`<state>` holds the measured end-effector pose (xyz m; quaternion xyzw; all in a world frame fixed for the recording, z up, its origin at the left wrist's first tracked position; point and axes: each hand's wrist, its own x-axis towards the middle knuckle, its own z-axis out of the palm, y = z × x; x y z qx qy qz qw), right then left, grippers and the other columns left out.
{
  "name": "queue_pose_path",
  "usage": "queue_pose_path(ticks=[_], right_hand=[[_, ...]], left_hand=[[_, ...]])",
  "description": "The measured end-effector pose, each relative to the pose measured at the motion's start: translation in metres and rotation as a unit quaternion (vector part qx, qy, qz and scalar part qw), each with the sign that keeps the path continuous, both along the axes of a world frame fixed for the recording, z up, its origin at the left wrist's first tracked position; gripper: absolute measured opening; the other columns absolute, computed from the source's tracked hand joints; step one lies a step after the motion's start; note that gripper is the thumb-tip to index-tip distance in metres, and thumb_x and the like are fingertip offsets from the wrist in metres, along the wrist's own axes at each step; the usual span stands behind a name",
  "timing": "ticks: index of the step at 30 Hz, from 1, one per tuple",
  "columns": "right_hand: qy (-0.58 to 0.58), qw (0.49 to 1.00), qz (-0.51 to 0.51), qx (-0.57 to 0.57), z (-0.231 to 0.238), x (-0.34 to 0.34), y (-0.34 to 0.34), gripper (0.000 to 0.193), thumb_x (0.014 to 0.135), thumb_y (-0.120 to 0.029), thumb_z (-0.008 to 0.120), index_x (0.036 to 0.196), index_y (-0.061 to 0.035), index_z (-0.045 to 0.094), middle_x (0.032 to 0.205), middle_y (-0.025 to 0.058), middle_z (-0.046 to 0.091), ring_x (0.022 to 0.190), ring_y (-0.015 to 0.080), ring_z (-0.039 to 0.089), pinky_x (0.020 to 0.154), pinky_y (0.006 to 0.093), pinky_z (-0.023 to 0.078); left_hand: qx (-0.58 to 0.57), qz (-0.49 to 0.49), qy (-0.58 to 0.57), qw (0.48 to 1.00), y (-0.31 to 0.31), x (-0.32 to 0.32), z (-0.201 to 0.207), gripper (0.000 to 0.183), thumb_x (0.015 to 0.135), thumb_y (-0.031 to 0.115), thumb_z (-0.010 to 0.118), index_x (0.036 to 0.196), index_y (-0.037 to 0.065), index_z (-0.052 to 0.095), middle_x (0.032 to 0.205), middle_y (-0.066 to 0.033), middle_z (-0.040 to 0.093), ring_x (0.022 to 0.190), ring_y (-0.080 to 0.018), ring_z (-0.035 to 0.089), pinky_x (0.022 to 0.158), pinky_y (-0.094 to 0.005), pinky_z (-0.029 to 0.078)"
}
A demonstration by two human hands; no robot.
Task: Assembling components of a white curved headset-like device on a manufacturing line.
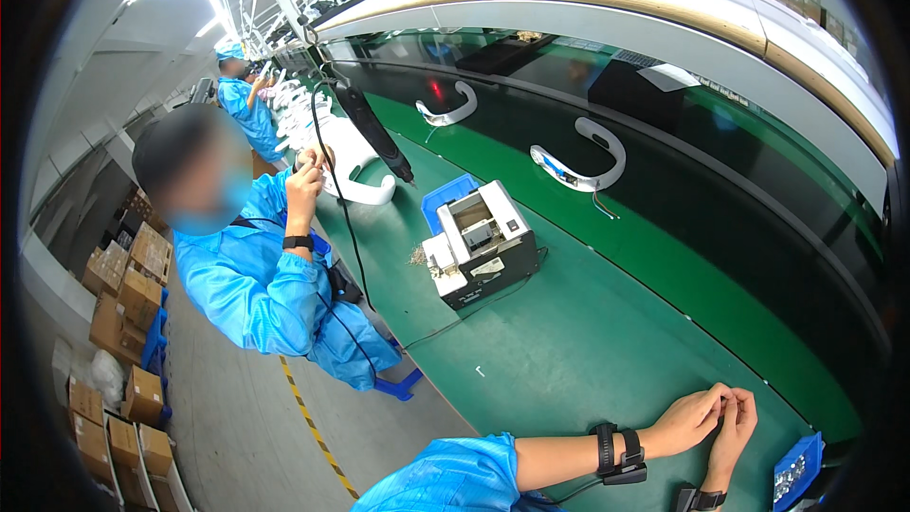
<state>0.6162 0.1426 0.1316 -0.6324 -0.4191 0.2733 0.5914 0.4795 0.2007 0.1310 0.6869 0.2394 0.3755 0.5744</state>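
Note:
My left hand (684, 422) and my right hand (734, 429) meet over the green table (569, 360) at the lower right. Both have their fingers closed, with the fingertips touching. Whatever sits between them is too small or hidden to make out. Dark bands circle both wrists. Just right of my right hand stands a blue bin (797, 470) holding small shiny parts. A small white hook-shaped piece (481, 371) lies on the table, well left of my hands.
A box-shaped screw feeder (488, 242) stands mid-table beside another blue bin (447, 197). An electric screwdriver (372, 128) hangs above. White curved housings (599, 156) lie along the green conveyor strip. A co-worker in blue (256, 265) works at the left; cartons (142, 303) are stacked behind.

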Motion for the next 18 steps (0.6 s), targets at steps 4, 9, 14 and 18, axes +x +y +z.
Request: queue_pose_path(ticks=[4,9,14,18], right_hand=[[0.004,1.000,-0.002,-0.009,0.001,0.000,0.001,0.013,0.109,-0.009,0.053,0.105,0.0002,0.061,0.088,0.0012,0.062,0.078,0.0073,0.059,0.070,0.0237,0.048],[0.006,1.000,0.001,-0.010,0.001,0.002,0.000,0.012,0.109,-0.009,0.054,0.106,0.0001,0.062,0.089,0.0011,0.061,0.079,0.0072,0.057,0.071,0.0235,0.047],[0.029,0.999,0.012,-0.004,0.000,-0.003,0.004,0.011,0.108,-0.008,0.055,0.107,-0.0007,0.063,0.088,0.0004,0.059,0.079,0.0075,0.055,0.071,0.0233,0.045],[-0.011,1.000,-0.002,-0.029,0.001,0.003,0.001,0.012,0.108,-0.008,0.055,0.107,-0.0015,0.065,0.088,0.0002,0.061,0.080,0.0074,0.055,0.070,0.0228,0.045]], left_hand=[[0.007,0.005,-0.007,1.000,0.001,0.001,-0.003,0.026,0.102,0.003,0.055,0.127,0.006,0.050,0.089,-0.0106,0.059,0.079,-0.0299,0.060,0.071,-0.0424,0.049],[0.001,-0.001,-0.001,1.000,0.001,0.001,0.000,0.026,0.102,0.003,0.055,0.127,0.006,0.051,0.090,-0.0104,0.058,0.081,-0.0289,0.060,0.072,-0.0416,0.050],[0.021,0.090,0.009,0.996,0.015,-0.011,0.010,0.025,0.097,0.002,0.059,0.122,0.004,0.055,0.098,-0.0119,0.058,0.088,-0.0295,0.060,0.076,-0.0411,0.050],[0.310,0.367,0.095,0.872,0.088,-0.063,0.075,0.037,0.082,-0.001,0.064,0.119,0.000,0.060,0.119,-0.0198,0.063,0.113,-0.0395,0.059,0.096,-0.0516,0.046]])
